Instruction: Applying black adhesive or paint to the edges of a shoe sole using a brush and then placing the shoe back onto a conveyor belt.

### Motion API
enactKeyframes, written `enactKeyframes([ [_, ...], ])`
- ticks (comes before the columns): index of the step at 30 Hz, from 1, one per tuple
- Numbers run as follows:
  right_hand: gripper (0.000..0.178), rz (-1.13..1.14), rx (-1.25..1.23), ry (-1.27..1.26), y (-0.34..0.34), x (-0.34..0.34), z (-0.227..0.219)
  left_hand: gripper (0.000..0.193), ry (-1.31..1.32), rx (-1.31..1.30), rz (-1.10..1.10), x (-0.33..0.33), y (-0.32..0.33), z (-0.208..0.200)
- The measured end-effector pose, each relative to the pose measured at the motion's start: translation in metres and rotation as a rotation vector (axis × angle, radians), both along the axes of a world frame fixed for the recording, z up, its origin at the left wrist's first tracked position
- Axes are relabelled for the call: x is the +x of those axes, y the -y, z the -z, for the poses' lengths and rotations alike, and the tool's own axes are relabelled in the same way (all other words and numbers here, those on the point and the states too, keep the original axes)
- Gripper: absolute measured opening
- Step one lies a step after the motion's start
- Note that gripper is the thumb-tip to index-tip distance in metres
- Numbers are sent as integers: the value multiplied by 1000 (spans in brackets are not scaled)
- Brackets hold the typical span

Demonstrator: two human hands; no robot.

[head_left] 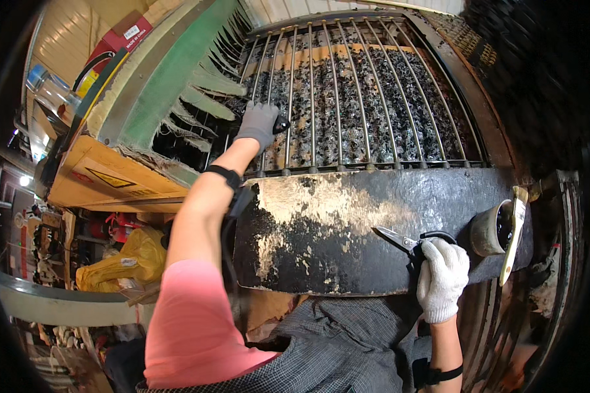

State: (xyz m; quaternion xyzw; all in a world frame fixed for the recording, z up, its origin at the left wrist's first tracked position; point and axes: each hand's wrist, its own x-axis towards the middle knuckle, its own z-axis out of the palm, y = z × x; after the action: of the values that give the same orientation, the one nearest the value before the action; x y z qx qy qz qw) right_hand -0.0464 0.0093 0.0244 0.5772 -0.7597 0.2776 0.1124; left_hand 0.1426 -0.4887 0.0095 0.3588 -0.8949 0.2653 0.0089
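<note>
My left hand (259, 123), in a grey glove, reaches over the left end of a frame of parallel metal rods (312, 98). Its fingers are together and bend downward, so what they grip, if anything, is hidden. A black rounded part (281, 124) shows beside the thumb side; I cannot tell whether it is the glove or a separate thing. In a white knitted glove, my right hand (443, 278) grips black-handled scissors (400, 240) above a worn dark board (321, 262). The scissor blades point left and stand slightly apart.
Small dark, shiny pieces (360, 98) lie beneath the rods. A frayed green strip curtain (206, 92) hangs at left above a wooden panel (118, 177) with a warning sign. On the board's right stand a cup (488, 232) and a brush (514, 236). Yellow cloth (124, 262) lies lower left.
</note>
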Motion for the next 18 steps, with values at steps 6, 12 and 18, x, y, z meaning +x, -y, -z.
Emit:
enactKeyframes([
  [6, 48, -11, 111, 80, -7, 8, -22, 57, -603, 691, 27, 37, -90, -150],
  [12, 57, 119, 427, -18, -52, 24, -32, 65, -985, 1482, 214, 58, -236, -222],
  [18, 50, 117, 319, 380, -88, 40, -15, 68, -660, 2282, 29, 21, -331, -132],
])
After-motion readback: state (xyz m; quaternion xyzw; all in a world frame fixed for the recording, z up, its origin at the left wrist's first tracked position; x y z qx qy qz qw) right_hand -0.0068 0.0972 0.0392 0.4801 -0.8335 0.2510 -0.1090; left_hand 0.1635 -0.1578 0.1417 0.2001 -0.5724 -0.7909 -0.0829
